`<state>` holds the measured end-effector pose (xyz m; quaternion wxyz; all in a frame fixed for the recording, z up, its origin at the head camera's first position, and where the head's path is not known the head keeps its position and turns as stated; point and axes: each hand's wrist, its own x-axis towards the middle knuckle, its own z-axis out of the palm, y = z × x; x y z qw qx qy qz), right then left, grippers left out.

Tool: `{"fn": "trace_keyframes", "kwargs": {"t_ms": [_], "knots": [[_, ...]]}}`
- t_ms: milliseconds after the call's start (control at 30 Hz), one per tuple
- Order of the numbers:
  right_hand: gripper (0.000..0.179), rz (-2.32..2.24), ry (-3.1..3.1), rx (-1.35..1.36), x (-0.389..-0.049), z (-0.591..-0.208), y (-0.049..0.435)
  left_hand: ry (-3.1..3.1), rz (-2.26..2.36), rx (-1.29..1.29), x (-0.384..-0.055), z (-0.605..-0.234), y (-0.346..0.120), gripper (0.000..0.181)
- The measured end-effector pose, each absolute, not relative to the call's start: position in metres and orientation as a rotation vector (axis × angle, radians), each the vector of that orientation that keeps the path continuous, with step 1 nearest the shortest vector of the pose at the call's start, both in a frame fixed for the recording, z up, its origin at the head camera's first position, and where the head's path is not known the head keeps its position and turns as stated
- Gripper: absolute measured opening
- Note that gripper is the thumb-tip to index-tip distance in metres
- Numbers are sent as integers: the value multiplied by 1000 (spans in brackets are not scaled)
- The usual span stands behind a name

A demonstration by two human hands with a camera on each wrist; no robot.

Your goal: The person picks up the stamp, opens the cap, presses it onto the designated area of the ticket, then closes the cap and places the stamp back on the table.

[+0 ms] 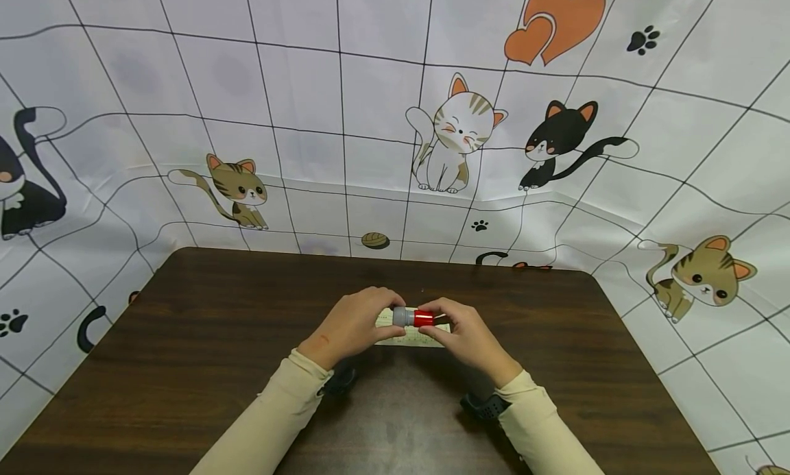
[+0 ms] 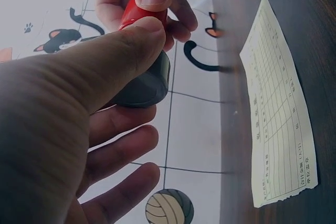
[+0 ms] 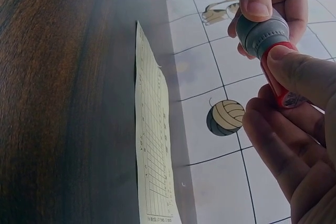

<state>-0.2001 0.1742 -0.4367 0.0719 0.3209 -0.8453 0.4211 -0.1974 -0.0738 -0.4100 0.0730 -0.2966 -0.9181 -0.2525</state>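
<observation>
A small stamp (image 3: pixel 264 35), with a wide grey end and a narrower red end, is held between both hands over the table. My left hand (image 1: pixel 358 324) pinches the grey end between thumb and fingers. On the red end, my right hand (image 1: pixel 469 334) has its thumb and fingertips closed. The left wrist view shows the grey part (image 2: pixel 144 85) broad and rounded, its upper side partly covered by the thumb. Below the hands lies a pale yellow printed slip of paper (image 1: pixel 410 338), with ruled lines and a ragged short edge.
A dark brown wooden table (image 1: pixel 247 310) spreads around the hands. Behind it and at both sides hangs a white sheet (image 1: pixel 296 84) with a line grid and cartoon cats. Dark bands with small devices (image 1: pixel 487 405) sit on both wrists.
</observation>
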Motion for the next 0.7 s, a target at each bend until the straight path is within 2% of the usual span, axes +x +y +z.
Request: {"fn": "trace_keyframes", "kwargs": {"t_ms": [700], "knots": [[30, 1272, -2544, 945, -200, -436, 175, -2760, -721, -883, -200, -412, -73, 42]]}}
